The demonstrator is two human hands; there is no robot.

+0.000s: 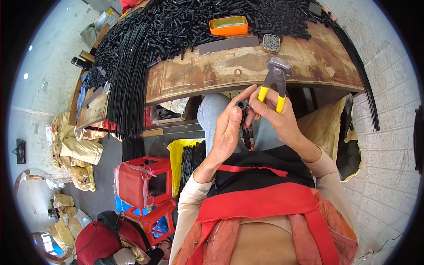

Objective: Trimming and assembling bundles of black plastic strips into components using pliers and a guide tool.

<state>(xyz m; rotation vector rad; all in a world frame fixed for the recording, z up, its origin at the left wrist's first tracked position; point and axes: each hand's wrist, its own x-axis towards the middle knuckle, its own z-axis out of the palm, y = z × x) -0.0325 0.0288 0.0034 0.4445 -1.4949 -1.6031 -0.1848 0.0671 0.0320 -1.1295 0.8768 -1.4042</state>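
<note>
My left hand [226, 132] is closed round a black tubular piece [241, 104], its hollow round end facing up between thumb and fingers. In my right hand [282, 123] is a pair of end-cutting pincers [278, 73] with yellow handles. Their dark metal head points up and away from me, over the bench's front edge. The right fingertips meet the left ones beside the black piece; what they pinch there is too small to make out. Both hands are above my lap, just in front of the wooden bench [190, 75].
Loose black tubular parts [176, 26] heap the bench's back. Near its front are an orange tray [229, 31], a dish of small metal bits [271, 43] and a grey strip [228, 45]. Long black rods [128, 84] overhang the left edge. Red stools [143, 176] stand lower left.
</note>
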